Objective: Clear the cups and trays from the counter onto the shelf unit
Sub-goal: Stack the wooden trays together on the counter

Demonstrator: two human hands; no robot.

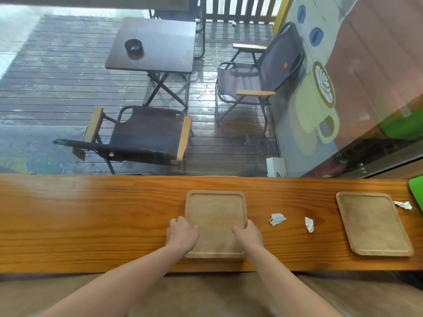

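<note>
Step in hand, by judgement: lifting near tray point(216, 216) off counter point(91, 220). Best raised level, both sides together, grip even.

Left hand point(183, 234): fingers curled on left edge. Right hand point(248, 234): fingers wrapped over right edge. Tray flat between both hands. Second tray point(373, 223): far right, untouched.

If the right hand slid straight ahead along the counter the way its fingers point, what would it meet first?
The right hand grips the near tray's right edge, fingers pointing away toward the window. Straight ahead lies only bare counter; the crumpled papers sit off to its right. It would probably reach the counter's far edge and the window glass, though depth is unclear.
</note>
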